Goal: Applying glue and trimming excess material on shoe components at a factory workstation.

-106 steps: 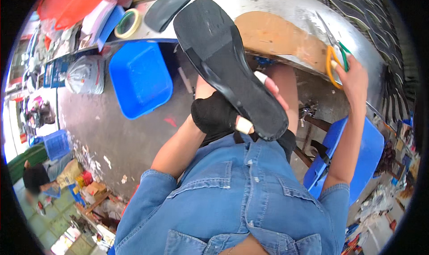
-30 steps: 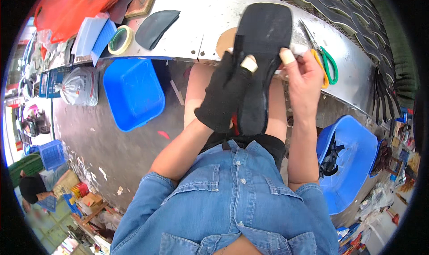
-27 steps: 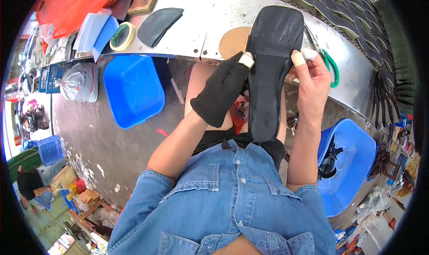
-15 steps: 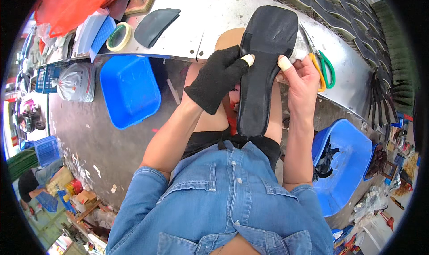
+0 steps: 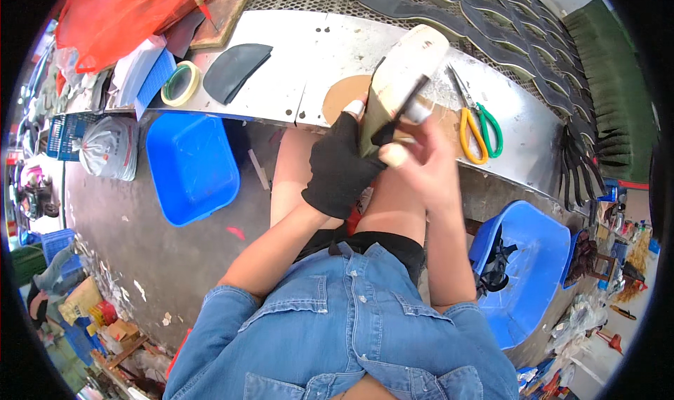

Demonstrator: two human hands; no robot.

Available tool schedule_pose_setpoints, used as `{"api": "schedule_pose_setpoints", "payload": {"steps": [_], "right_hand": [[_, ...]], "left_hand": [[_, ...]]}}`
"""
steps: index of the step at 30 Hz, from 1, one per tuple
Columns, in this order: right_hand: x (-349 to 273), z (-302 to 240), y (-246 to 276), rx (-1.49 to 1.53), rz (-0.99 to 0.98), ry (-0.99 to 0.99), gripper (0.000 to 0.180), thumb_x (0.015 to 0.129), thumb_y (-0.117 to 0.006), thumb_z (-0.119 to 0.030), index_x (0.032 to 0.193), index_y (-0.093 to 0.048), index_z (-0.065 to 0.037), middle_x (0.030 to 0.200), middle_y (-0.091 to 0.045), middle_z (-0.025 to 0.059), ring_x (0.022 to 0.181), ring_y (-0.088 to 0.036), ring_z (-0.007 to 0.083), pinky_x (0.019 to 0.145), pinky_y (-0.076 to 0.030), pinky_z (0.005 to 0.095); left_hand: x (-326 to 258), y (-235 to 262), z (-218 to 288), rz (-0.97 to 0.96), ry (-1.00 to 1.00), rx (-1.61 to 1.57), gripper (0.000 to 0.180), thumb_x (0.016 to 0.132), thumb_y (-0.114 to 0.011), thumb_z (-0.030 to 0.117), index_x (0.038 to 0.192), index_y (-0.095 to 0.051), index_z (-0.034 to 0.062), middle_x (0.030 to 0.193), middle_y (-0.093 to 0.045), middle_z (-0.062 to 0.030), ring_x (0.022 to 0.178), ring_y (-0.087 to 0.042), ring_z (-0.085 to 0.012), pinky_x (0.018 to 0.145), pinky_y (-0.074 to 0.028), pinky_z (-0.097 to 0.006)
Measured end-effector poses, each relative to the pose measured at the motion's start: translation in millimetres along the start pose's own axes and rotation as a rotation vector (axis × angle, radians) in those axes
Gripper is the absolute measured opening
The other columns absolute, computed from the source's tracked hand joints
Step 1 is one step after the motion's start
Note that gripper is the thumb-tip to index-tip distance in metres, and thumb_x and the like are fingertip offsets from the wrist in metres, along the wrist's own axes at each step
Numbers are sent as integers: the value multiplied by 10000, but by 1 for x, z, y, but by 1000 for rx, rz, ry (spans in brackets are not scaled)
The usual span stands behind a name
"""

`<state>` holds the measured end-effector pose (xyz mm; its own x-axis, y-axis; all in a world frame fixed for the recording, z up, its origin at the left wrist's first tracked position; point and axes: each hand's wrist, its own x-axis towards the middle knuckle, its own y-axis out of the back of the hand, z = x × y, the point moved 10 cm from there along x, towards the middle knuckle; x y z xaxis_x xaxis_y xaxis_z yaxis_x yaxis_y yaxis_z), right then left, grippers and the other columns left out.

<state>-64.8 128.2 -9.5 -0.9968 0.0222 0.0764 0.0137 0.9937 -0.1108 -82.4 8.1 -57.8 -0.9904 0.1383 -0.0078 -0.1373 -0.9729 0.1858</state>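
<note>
My left hand (image 5: 337, 163), in a black fingerless glove with a pale cover on the thumb tip, is closed around the near left side of a shoe insole (image 5: 414, 52). The insole is tilted over the table edge above my knees. Its pale underside faces up, white at the far end and greenish nearer me. A black flap (image 5: 409, 104) stands out along its right edge. My bare right hand (image 5: 425, 158), with pale covers on its fingertips, curls at that edge by the flap. Motion slightly blurs its fingers. Beneath the insole lies a tan rounded piece (image 5: 342, 98).
Scissors (image 5: 477, 135) with yellow and green handles lie right of my hands. Left on the metal table (image 5: 281, 56) are dark cut pieces (image 5: 235, 74) and a tape roll (image 5: 180, 84). Black soles (image 5: 449, 21) line a mesh behind. Blue bins (image 5: 193, 168) flank my legs.
The insole has been turned from its black face to its pale underside, and its near end has swung up off my lap. My right hand has moved left and nearer to me.
</note>
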Motion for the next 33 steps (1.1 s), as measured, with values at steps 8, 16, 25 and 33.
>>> {"api": "schedule_pose_setpoints", "payload": {"steps": [8, 16, 25, 33], "right_hand": [[3, 26, 17, 297, 42, -68, 303, 895, -598, -100, 1175, -550, 4, 1055, -621, 59, 951, -580, 116, 849, -457, 263], [-3, 18, 18, 256, -30, -79, 325, 851, -655, -133, 1145, -574, -22, 997, -629, 17, 839, -579, 62, 681, -451, 191], [-7, 20, 25, 292, 13, -110, 289, 899, -607, -181, 1143, -605, -27, 1009, -650, 36, 887, -603, 114, 775, -491, 264], [-5, 15, 33, 361, 54, -51, 276, 925, -568, -209, 1125, -620, -27, 973, -661, 35, 843, -611, 96, 712, -492, 245]], "left_hand": [[-16, 6, 42, 101, -290, 348, 847, 615, -777, 247, 1330, -376, 32, 1053, -549, -165, 941, -566, -345, 718, -518, -414], [-3, 19, 25, -67, 101, -549, 248, 901, -561, 107, 1130, -589, 15, 893, -594, -8, 804, -533, -69, 687, -448, -224], [1, 17, 3, -58, 202, -609, 240, 909, -577, 145, 1125, -589, 39, 956, -625, -47, 843, -583, -125, 744, -495, -279], [-2, 10, 6, -33, 220, -752, 203, 893, -569, 54, 1095, -586, 47, 867, -599, -17, 710, -538, -75, 631, -463, -211]]}}
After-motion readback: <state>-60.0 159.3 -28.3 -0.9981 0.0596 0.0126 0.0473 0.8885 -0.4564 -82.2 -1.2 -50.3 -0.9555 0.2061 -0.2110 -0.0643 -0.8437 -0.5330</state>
